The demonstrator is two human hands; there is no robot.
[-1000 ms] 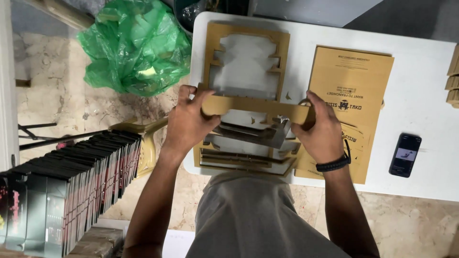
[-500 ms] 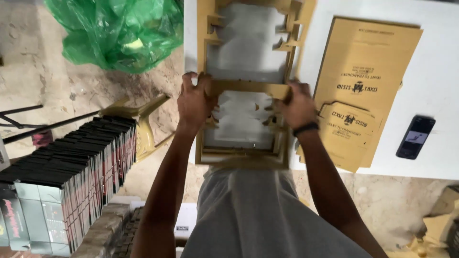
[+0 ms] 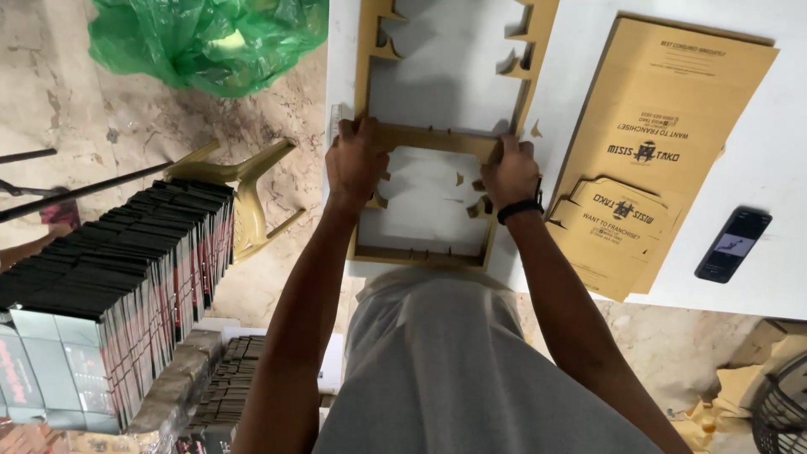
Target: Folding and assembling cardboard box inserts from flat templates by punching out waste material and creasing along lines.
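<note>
The cardboard frame (image 3: 445, 139) now lies flat on the table (image 3: 773, 168); left hand (image 3: 357, 160) and right hand (image 3: 508, 168) grip its crossbar.

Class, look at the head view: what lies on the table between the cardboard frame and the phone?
In the head view, a stack of flat brown printed cartons lies between the cardboard frame and the phone, on the white table.
</note>
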